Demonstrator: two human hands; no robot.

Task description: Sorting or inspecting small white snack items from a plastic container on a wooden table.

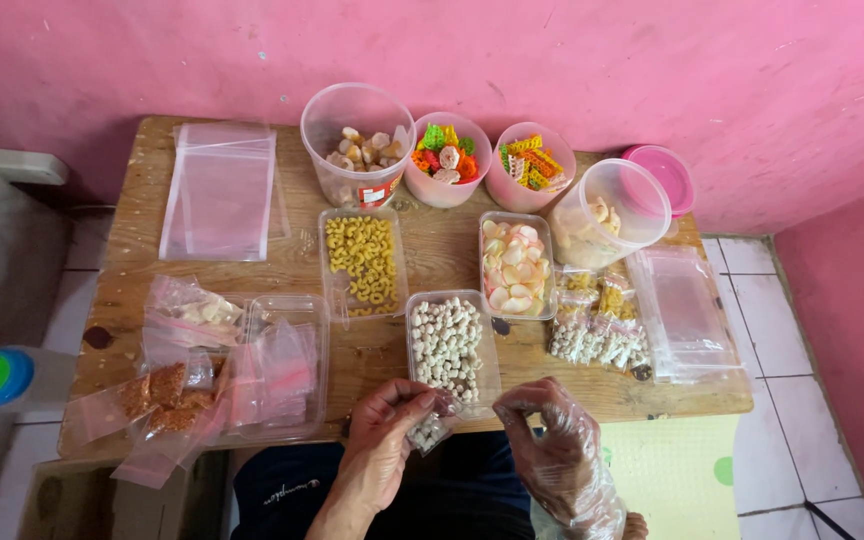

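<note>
At the near edge of the wooden table [132,200], head view: left hand [384,435] bare, fingers curled closed around a small clear bag [430,430] partly filled with white pellets; the bag hangs down from the fingertips, long axis roughly vertical, mouth toward the hand. Right hand [552,440] wears a loose transparent plastic glove, fingers bent and bunched, tips turned toward the bag; whether it holds any pellets I cannot tell (glove folds hide the fingertips). The two hands are near each other but apart, bag between them and closer to the left.

Directly beyond the hands, just above the bag: rectangular tray of white pellets [447,345], long axis running away from the person. Right hand sits a little nearer its front corner. Further back: tray of yellow curls [362,262], tray of pink-and-white chips [515,265], round tubs of mixed snacks. Left side: filled red-sealed packets [167,395]; stack of empty sleeves [220,190].
</note>
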